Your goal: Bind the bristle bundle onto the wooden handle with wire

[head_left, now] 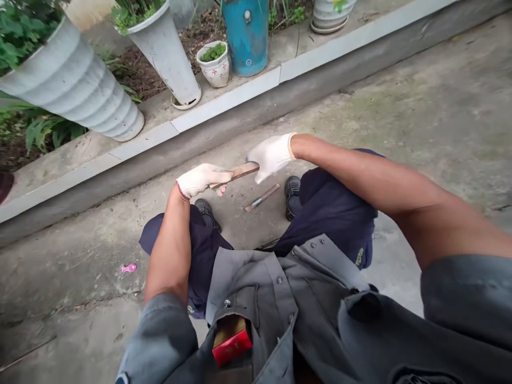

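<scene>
My left hand (203, 180), in a white knit glove, is closed around a flat brown strip (246, 170) that looks like worn wood or rusty metal. Its free end points right and slightly up. My right hand (272, 156), also gloved in white, is right by that end. Motion smears its fingers, so whether they touch the strip or hold anything is unclear; a dark spot shows at the fingertips. Below the hands, a paintbrush-like tool (262, 198) with a metal band lies on the concrete between my shoes.
Ahead runs a low concrete ledge (228, 112) with a tall ribbed planter (88, 85), a white tapered planter (168, 58), a small flowerpot (215, 66) and a blue container (246, 37). A pink object (128, 268) lies on the ground at left. A red box (232, 344) sits in my shirt pocket.
</scene>
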The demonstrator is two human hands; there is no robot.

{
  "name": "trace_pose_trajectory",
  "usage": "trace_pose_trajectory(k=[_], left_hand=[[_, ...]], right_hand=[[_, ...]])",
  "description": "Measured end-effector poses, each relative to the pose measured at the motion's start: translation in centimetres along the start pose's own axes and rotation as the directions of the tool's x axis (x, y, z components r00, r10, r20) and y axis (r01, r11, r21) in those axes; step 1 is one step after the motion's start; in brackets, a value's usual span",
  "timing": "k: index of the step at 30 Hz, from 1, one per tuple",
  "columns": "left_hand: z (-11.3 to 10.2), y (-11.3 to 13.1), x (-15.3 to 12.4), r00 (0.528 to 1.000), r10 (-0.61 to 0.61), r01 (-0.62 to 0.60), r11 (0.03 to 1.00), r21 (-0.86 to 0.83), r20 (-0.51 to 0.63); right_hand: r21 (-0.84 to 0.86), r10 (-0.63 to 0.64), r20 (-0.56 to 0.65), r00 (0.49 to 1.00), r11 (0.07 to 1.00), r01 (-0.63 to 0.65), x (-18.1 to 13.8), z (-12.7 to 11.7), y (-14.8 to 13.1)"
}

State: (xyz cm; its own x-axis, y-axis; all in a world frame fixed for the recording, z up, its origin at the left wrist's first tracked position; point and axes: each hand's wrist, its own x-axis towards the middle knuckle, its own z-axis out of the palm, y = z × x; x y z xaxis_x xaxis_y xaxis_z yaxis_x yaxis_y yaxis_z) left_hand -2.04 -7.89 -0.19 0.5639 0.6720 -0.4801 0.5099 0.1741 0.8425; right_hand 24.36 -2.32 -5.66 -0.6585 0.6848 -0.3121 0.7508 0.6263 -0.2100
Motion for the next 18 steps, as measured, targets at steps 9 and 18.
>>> trace_pose_trajectory(k=[9, 18], left_hand=[[1.3, -1.3, -1.9, 0.993, 0.002, -0.036, 0.959, -0.282, -0.12], [4.0, -7.0, 1.2, 0.789, -0.085, -0.327, 0.781, -0.532, -0.609]], right_hand=[[0.025, 0.037, -0.015, 0.999, 0.999, -0.037, -3.2, -1.8, -4.3], [0.078, 0.02, -0.047, 0.999, 0.997, -0.016, -2.9, -4.5, -5.5]])
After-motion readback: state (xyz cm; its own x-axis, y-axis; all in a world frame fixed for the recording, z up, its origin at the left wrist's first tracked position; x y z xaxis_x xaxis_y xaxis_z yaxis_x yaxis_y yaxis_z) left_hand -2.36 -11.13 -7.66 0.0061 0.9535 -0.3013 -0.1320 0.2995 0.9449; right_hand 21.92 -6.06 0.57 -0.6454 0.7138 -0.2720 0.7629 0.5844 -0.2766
